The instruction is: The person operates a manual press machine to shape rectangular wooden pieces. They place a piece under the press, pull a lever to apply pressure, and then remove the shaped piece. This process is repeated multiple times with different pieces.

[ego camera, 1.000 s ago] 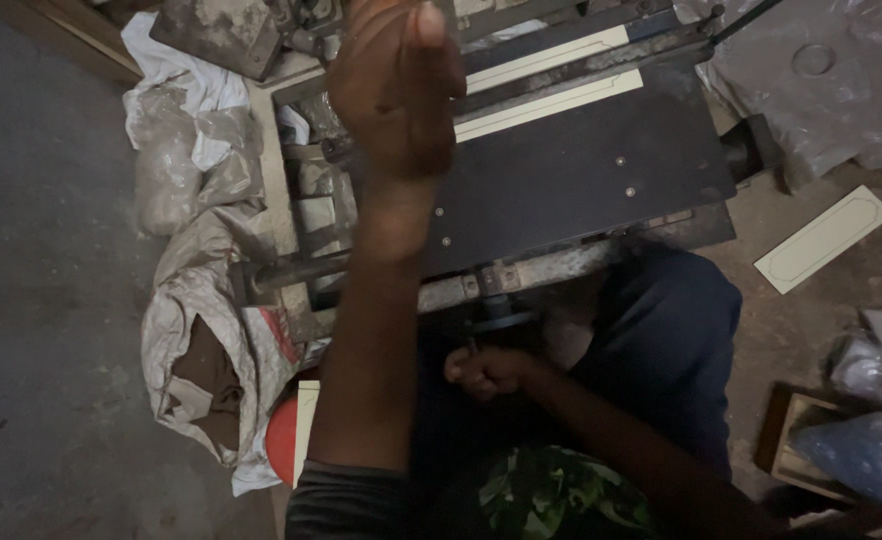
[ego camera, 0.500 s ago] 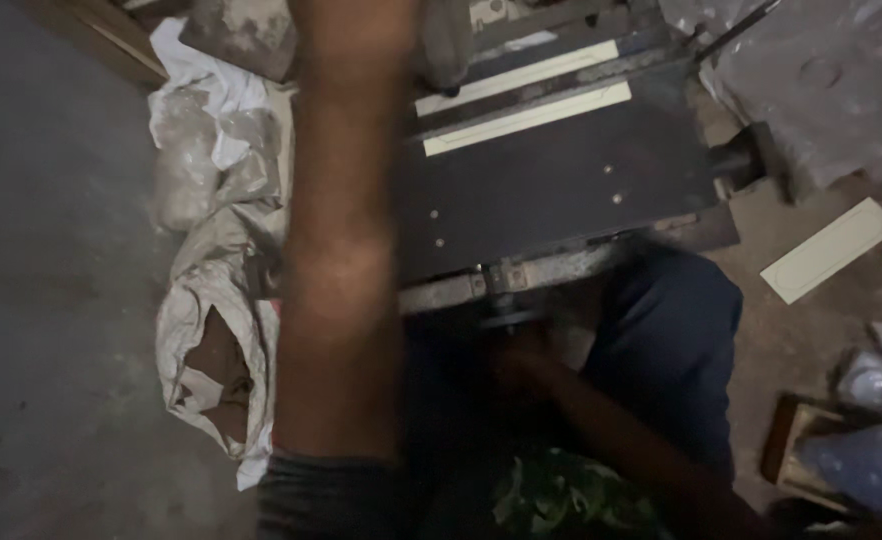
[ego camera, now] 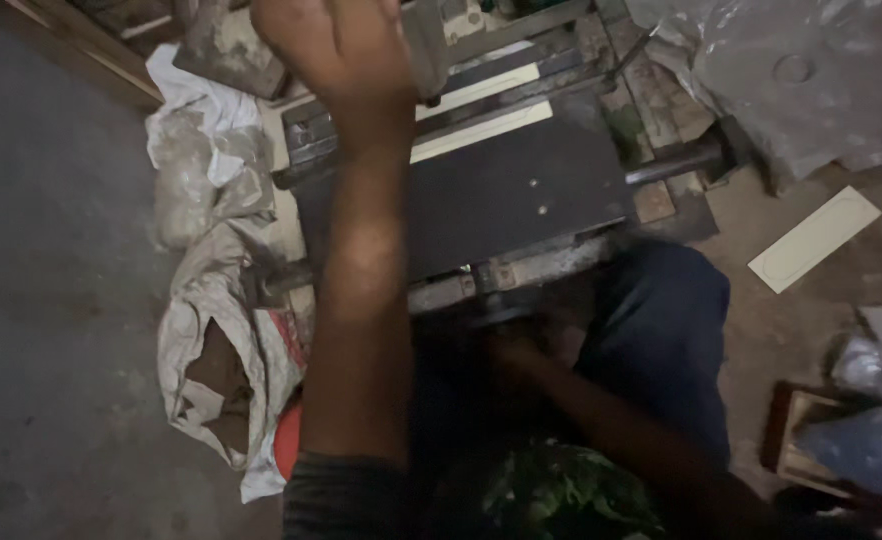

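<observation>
Press plate (ego camera: 511, 195): dark, flat, bare on top, lying on the machine frame over the lap. Two pale strips (ego camera: 481, 130) lie just behind it, side by side; nothing on the plate itself yet. Left hand (ego camera: 336, 50) raised at the far end, near a grey upright part; fingers curled, grip unclear. Right hand (ego camera: 509, 345) in shadow under the front edge by a round fitting; closure unreadable. One pale strip (ego camera: 814, 238) apart on the floor; sacks (ego camera: 216, 330) at left.

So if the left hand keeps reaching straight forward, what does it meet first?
Probably the grey upright metal part at the machine's far end, just beside the left hand; depth is unclear, since the hand is raised.
</observation>
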